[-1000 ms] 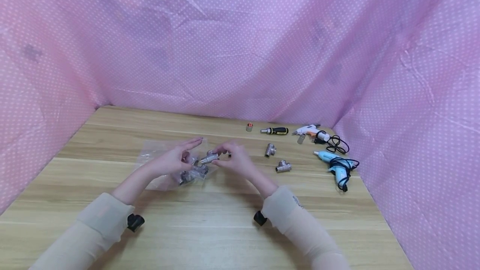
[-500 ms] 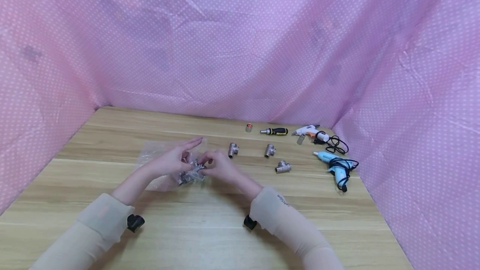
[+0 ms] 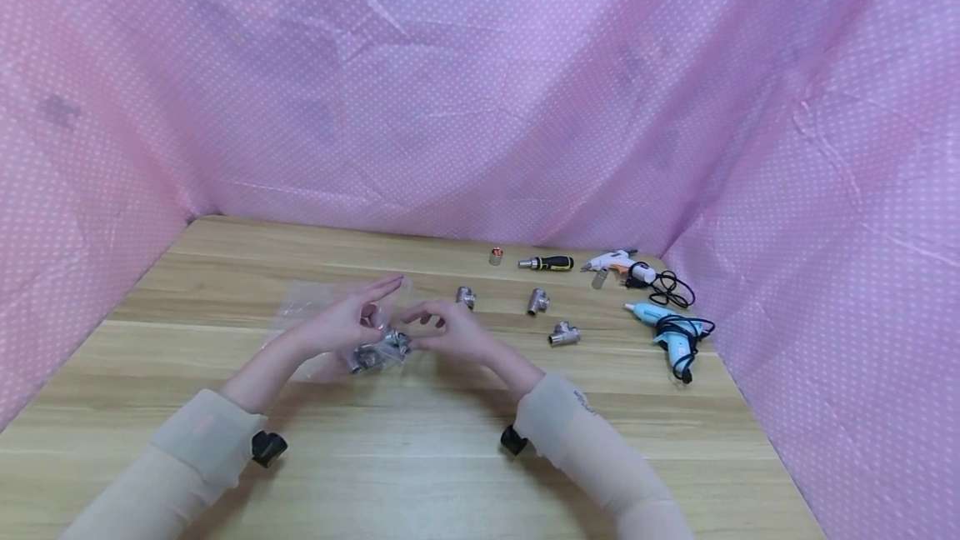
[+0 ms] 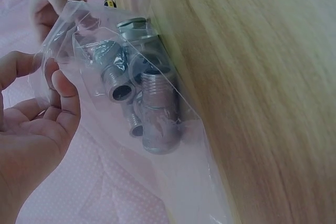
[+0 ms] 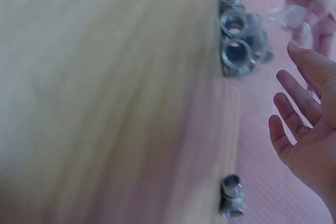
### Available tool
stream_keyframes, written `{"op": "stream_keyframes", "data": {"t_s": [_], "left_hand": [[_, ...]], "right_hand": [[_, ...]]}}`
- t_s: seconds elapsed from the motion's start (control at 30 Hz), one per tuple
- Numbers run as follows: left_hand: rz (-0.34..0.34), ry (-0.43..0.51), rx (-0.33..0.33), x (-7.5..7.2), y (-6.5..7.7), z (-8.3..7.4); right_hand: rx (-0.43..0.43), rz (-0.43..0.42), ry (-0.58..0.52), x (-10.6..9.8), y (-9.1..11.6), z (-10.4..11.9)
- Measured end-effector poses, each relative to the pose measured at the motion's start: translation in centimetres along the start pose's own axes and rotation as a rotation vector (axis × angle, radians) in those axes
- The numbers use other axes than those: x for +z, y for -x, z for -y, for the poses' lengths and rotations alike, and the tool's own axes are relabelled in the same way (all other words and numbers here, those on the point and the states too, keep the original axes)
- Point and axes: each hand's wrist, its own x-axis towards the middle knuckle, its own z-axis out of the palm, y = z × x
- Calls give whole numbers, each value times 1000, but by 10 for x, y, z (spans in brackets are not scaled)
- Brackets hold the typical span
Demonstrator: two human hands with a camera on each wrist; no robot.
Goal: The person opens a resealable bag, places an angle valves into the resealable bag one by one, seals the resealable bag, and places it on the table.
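My left hand (image 3: pixel 339 327) pinches the edge of a clear plastic bag (image 4: pixel 191 169) and lifts its mouth. Inside lie several shiny metal tee pipe fittings (image 4: pixel 160 111), one with a threaded end towards the left wrist camera. Just right of the bag's mouth is my right hand (image 3: pixel 459 333), its fingers loosely bent with nothing between them. In the right wrist view its fingers (image 5: pixel 296 95) are spread beside the bagged fittings. Three more tees lie loose on the wood: one tee (image 3: pixel 466 297) partly behind my right hand, a second tee (image 3: pixel 537 301) and a third tee (image 3: pixel 564 333) farther right.
Along the back of the wooden table (image 3: pixel 390 457) are a small metal piece with a red top (image 3: pixel 496 256), a black-and-yellow screwdriver (image 3: pixel 547 262) and a white glue gun (image 3: pixel 615 260) with its cord. A blue glue gun (image 3: pixel 678 336) lies at the right edge. Pink dotted cloth (image 3: pixel 450 107) surrounds the table.
My right hand carried a tee fitting leftward to the bag and let it go there, then drew back slightly right. My left hand has kept hold of the bag's edge.
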Motion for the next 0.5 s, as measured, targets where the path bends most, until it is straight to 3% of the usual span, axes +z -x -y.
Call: {"op": "stream_keyframes", "data": {"t_s": [0.3,0.5], "left_hand": [[5,-13,0,0,-1,0],[-4,-23,0,0,0,-1]], "right_hand": [[-2,-50,26,-35,13,-11],[63,-67,49,-53,18,-30]]}}
